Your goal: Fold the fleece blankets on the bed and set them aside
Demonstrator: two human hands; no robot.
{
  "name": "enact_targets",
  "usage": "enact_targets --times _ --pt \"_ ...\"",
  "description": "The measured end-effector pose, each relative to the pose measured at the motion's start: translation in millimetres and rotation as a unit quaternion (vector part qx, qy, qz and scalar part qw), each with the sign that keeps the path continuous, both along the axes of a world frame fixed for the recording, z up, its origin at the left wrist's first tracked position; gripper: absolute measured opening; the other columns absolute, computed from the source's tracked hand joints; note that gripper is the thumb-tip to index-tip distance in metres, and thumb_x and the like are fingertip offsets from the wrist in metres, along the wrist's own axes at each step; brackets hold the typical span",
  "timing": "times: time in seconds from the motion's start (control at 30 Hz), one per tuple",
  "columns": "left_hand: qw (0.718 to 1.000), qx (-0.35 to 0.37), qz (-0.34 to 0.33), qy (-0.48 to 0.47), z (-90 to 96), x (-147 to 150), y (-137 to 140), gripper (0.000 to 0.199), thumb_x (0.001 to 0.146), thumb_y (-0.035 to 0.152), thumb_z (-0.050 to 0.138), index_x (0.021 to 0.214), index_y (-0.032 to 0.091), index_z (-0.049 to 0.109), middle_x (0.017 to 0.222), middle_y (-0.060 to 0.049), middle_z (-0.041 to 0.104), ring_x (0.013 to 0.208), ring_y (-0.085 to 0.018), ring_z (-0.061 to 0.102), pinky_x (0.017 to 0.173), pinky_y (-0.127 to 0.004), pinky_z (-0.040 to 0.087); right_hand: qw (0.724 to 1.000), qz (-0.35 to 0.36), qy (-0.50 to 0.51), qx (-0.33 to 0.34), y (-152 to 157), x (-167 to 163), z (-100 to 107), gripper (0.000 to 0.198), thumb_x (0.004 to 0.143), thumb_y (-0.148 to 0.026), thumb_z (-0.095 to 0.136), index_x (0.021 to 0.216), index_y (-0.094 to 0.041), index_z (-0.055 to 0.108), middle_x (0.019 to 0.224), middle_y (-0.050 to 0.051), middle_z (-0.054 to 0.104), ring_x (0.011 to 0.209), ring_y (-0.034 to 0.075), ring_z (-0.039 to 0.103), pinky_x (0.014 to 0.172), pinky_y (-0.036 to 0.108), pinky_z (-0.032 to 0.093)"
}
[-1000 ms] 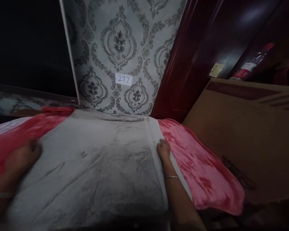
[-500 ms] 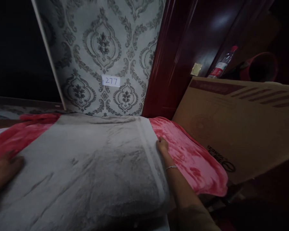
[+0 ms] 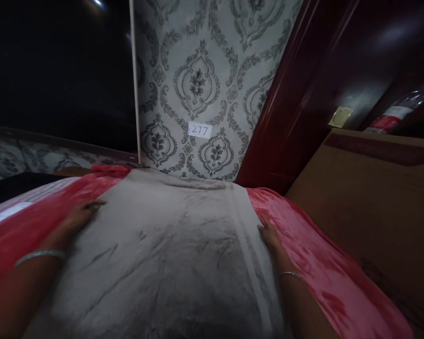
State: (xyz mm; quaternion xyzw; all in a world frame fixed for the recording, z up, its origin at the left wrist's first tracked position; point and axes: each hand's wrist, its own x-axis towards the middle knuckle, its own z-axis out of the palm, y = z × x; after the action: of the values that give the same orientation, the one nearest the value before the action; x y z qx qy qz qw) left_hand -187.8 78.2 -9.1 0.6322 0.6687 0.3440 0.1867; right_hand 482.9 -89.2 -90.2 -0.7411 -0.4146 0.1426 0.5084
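Observation:
A grey plush blanket (image 3: pixel 194 254) with a paler band along its right side lies spread in front of me, over a pink-red blanket (image 3: pixel 325 278). My left hand (image 3: pixel 85 214) is at the grey blanket's left edge, fingers stretched out over it; a bangle circles that wrist. On the opposite side, my right hand (image 3: pixel 270 233) touches the pale right border with its fingers slightly apart. A thin bracelet is on the right wrist. The undersides of both hands are hidden, and the near edge of the grey blanket runs out of view.
Behind the blankets stands a patterned wall with a paper label (image 3: pixel 199 130) reading 277. A dark screen (image 3: pixel 60 70) hangs at the left. On the right are a dark red door frame (image 3: pixel 268 136), a large cardboard box (image 3: pixel 367 197) and a plastic bottle (image 3: pixel 392 113).
The view has turned left, so everything sits farther right. My left hand has moved forward along the grey blanket's left edge. My right hand stays at the right border, its fingers looser.

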Motion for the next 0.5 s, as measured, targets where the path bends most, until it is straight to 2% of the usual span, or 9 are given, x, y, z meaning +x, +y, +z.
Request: enact_targets --times 0.07,0.17,0.23,0.3,0.37,0.43,0.5 --pt "0.999 -0.021 -0.01 -0.044 -2.9 -5 -3 0.049 0.076 0.04 0.049 0.11 0.011 0.068 0.13 -0.015 0.066 0.119 -0.024 0.062 0.103 -0.035 0.049 0.999 0.012 0.034 0.04 -3 1 -5 0.061 0.071 -0.033 0.056 0.131 -0.022 0.067 0.131 0.007 0.068 0.122 0.027 0.061 0.104 0.04 0.048" --pt "0.995 -0.037 -0.027 -0.093 -1.4 -12 -5 0.059 0.073 0.049 0.054 0.117 0.011 0.065 0.138 -0.016 0.061 0.124 -0.026 0.059 0.107 -0.039 0.047 0.995 0.04 0.075 0.056 -10 0 -2 0.051 0.073 -0.039 0.058 0.116 -0.018 0.075 0.124 0.01 0.071 0.124 0.03 0.06 0.107 0.044 0.044" --pt "0.991 -0.047 -0.053 -0.112 3.9 -14 -9 0.067 0.062 0.061 0.066 0.11 0.014 0.069 0.136 -0.015 0.063 0.125 -0.03 0.058 0.109 -0.042 0.044 0.993 0.066 0.087 0.037 -18 0 5 0.047 0.071 -0.04 0.063 0.112 -0.02 0.077 0.122 0.009 0.072 0.123 0.031 0.06 0.107 0.045 0.044" --pt "0.988 -0.057 -0.074 -0.121 11.4 -15 -13 0.079 0.042 0.073 0.076 0.098 0.017 0.073 0.133 -0.015 0.065 0.128 -0.034 0.055 0.114 -0.046 0.039 0.993 0.087 0.081 0.008 -27 0 11 0.046 0.07 -0.037 0.068 0.113 -0.023 0.077 0.125 0.007 0.071 0.123 0.03 0.06 0.108 0.045 0.044" --pt "0.987 -0.07 -0.083 -0.123 19.0 -14 -18 0.09 0.026 0.08 0.078 0.092 0.019 0.075 0.134 -0.015 0.065 0.132 -0.037 0.051 0.117 -0.049 0.034 0.993 0.094 0.069 -0.014 -35 -2 17 0.047 0.069 -0.034 0.07 0.115 -0.025 0.076 0.128 0.005 0.07 0.122 0.029 0.061 0.109 0.044 0.043" --pt "0.985 -0.096 -0.082 -0.122 24.9 -12 -21 0.096 0.018 0.081 0.078 0.092 0.019 0.075 0.137 -0.016 0.062 0.133 -0.038 0.05 0.117 -0.051 0.034 0.993 0.085 0.077 -0.022 -40 -4 21 0.046 0.07 -0.029 0.069 0.115 -0.025 0.075 0.129 0.004 0.069 0.121 0.026 0.062 0.109 0.042 0.043" --pt "0.982 -0.119 -0.079 -0.122 28.8 -9 -20 0.097 0.018 0.077 0.079 0.095 0.017 0.074 0.14 -0.018 0.059 0.131 -0.039 0.051 0.115 -0.051 0.036 0.992 0.072 0.101 -0.024 -39 -8 23 0.045 0.071 -0.026 0.068 0.115 -0.025 0.075 0.126 0.005 0.07 0.115 0.025 0.065 0.104 0.04 0.047"
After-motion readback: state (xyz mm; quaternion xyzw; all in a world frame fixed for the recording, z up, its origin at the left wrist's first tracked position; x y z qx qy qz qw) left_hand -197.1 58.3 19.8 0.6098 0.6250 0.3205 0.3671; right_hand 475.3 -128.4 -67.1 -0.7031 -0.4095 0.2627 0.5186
